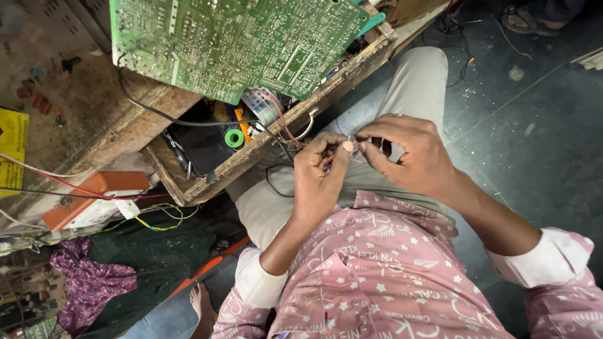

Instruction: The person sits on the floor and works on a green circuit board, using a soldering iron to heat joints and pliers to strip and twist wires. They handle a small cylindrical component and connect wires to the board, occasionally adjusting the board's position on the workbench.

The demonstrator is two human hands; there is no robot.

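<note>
I see both hands over the lap, left hand [320,164] and right hand [402,154] pinching thin reddish wires [352,149] between fingertips, just beside the wooden drawer [251,157], green circuit board [232,41] above it

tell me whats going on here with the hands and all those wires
A seated person in a pink patterned shirt pinches thin reddish wires between both hands over the lap. The left hand grips them from below with thumb and fingers; the right hand pinches them from above. The wires run from a wooden drawer of parts, where a green circuit board leans across the top. A green tape roll lies inside.
</note>
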